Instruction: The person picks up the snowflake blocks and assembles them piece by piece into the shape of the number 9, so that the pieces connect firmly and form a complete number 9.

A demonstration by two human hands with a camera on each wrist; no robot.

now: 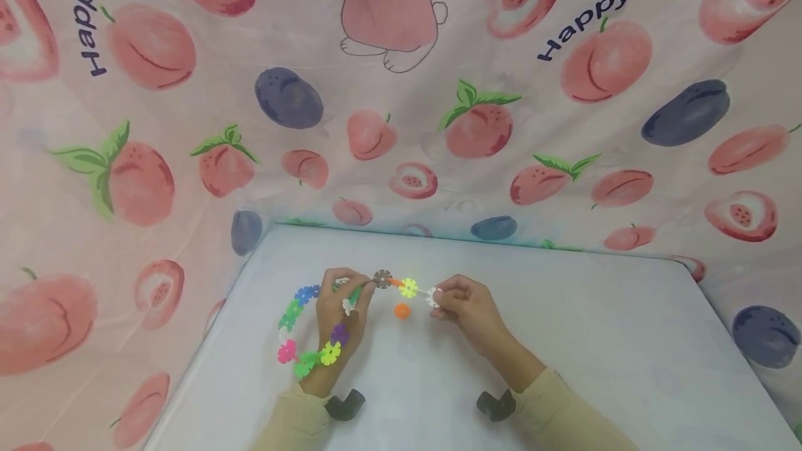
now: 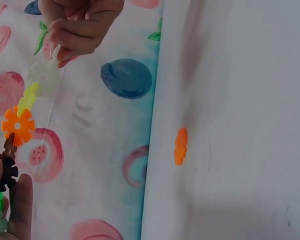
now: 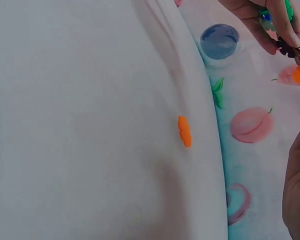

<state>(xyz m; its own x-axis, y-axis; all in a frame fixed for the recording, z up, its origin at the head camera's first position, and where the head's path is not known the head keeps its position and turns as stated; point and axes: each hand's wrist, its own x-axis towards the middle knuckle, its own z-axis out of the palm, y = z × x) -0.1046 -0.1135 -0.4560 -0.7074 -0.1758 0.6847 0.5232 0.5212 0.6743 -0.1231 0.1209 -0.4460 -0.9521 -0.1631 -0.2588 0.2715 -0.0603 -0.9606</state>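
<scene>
A chain of colourful notched plastic snowflake discs hangs around my left wrist, with a blue disc [image 1: 307,294], a pink disc [image 1: 287,351] and a purple disc [image 1: 339,333] among them. My left hand [image 1: 343,308] pinches the brown disc [image 1: 382,279] between thumb and fingers. From there the chain runs through an orange disc [image 2: 18,126] and a yellow disc [image 1: 409,288] to white pieces. My right hand [image 1: 466,308] grips a white disc [image 1: 434,297] at that end. A loose orange disc [image 1: 402,311] lies on the table below the chain, apart from both hands.
The white-covered table [image 1: 595,339] meets a fruit-printed cloth [image 1: 401,89] at its back and sides. Two dark curved pieces, a left one [image 1: 346,405] and a right one [image 1: 496,406], show beside the wrists.
</scene>
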